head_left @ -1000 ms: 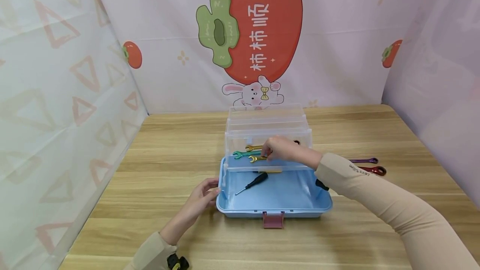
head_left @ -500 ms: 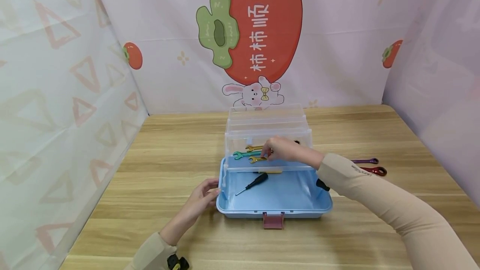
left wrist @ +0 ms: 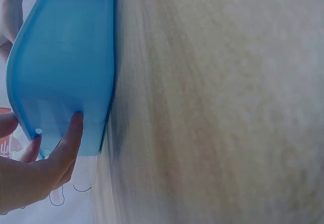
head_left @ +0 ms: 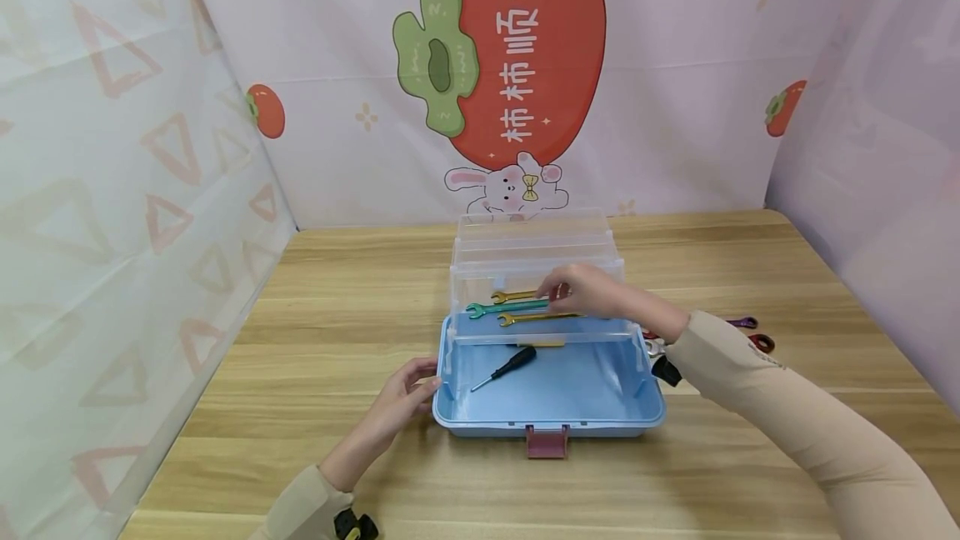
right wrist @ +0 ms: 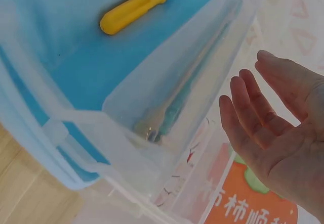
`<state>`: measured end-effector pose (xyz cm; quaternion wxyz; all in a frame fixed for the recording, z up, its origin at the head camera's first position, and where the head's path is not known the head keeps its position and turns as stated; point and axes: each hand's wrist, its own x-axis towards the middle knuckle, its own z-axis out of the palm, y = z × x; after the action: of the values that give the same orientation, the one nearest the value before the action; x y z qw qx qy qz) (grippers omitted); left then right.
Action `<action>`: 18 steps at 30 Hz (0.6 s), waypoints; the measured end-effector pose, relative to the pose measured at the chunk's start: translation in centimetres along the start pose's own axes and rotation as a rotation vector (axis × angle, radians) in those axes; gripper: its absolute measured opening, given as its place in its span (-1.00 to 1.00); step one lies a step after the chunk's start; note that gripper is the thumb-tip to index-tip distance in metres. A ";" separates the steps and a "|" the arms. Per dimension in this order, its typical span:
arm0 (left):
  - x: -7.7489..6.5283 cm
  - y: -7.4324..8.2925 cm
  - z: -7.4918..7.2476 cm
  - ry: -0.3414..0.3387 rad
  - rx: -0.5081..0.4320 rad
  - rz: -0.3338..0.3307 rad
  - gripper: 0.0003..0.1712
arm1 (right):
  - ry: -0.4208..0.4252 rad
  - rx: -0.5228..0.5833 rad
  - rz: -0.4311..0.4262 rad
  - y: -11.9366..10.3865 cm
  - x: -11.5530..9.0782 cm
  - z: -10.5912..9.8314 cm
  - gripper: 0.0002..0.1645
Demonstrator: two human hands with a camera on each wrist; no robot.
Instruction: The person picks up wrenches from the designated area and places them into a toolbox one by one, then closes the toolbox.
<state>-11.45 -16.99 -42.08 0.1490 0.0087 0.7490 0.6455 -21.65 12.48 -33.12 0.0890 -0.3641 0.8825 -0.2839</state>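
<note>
My left hand (head_left: 401, 397) rests against the left side of a light-blue toolbox (head_left: 547, 425), fairly straight fingers touching its outer wall (left wrist: 66, 57) and thumb at the rim. My right hand (head_left: 581, 290) is over the raised clear tray (head_left: 540, 338); in the right wrist view its fingers (right wrist: 243, 118) are spread and hold nothing. In that tray lie a teal wrench (head_left: 502, 307), a gold wrench (head_left: 536, 318) in front and another gold wrench (head_left: 516, 296) behind, partly covered by the hand. A black-handled screwdriver (head_left: 513, 361) and a yellow-handled screwdriver (right wrist: 134, 11) lie in the base.
Right of the box, partly behind the right forearm, a purple wrench (head_left: 744, 322), a red wrench (head_left: 762, 343) and a silver wrench end (head_left: 656, 347) lie on the wooden table (head_left: 345, 307). A dark red latch (head_left: 547, 443) hangs at the box front. Printed cloth surrounds the table.
My right hand has let go of the front gold wrench, which now lies in the tray, and has moved up and right. My left hand has stayed at the box side.
</note>
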 end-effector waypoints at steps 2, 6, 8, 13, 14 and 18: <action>0.0 0.1 0.0 0.000 0.000 0.002 -0.50 | 0.018 0.003 -0.003 0.1 -0.4 -0.2 -0.77; -0.1 0.1 0.0 -0.005 -0.003 0.003 -0.50 | 0.050 0.018 0.005 0.3 -1.2 -0.5 -0.77; -0.1 0.1 0.0 -0.010 -0.009 0.005 -0.50 | 0.064 0.031 0.014 0.5 -1.6 -0.6 -0.77; -0.1 0.1 0.0 -0.016 -0.018 0.012 -0.50 | 0.098 0.063 0.029 1.0 -2.6 -0.8 -0.76; -0.1 0.1 0.0 -0.016 -0.018 0.013 -0.50 | 0.107 0.065 0.029 1.2 -2.8 -0.8 -0.76; -0.1 0.1 0.0 -0.015 -0.017 0.013 -0.50 | 0.158 0.059 0.009 1.8 -3.8 -0.9 -0.76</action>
<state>-11.37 -17.02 -42.00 0.1504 0.0173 0.7422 0.6529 -20.28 16.57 -33.57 0.0310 -0.3339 0.8796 -0.3374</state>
